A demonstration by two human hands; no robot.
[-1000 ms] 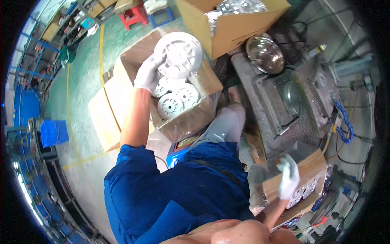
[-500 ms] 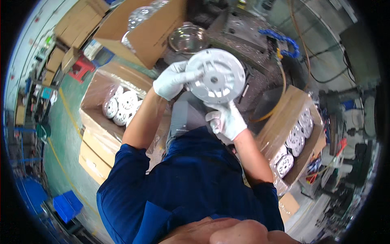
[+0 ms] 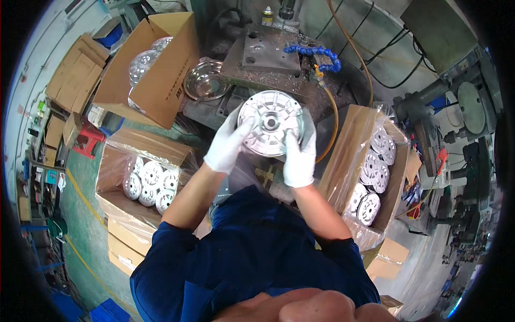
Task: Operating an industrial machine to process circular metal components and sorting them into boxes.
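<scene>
We hold a round metal disc [image 3: 271, 130] up in front of us, over the machine [image 3: 268, 53]. Our left hand [image 3: 228, 145] and right hand [image 3: 299, 155] both grip its edge, so its flat face shows to us.

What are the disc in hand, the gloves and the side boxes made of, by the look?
Round disc: looks like cast or machined metal, probably aluminium; pale silver, matt sheen, ribs and central hub.
Left hand and right hand gloves: white knit fabric, likely cotton; soft and creased.
Left box and right box: brown corrugated cardboard, lined with clear glossy plastic film.
</scene>
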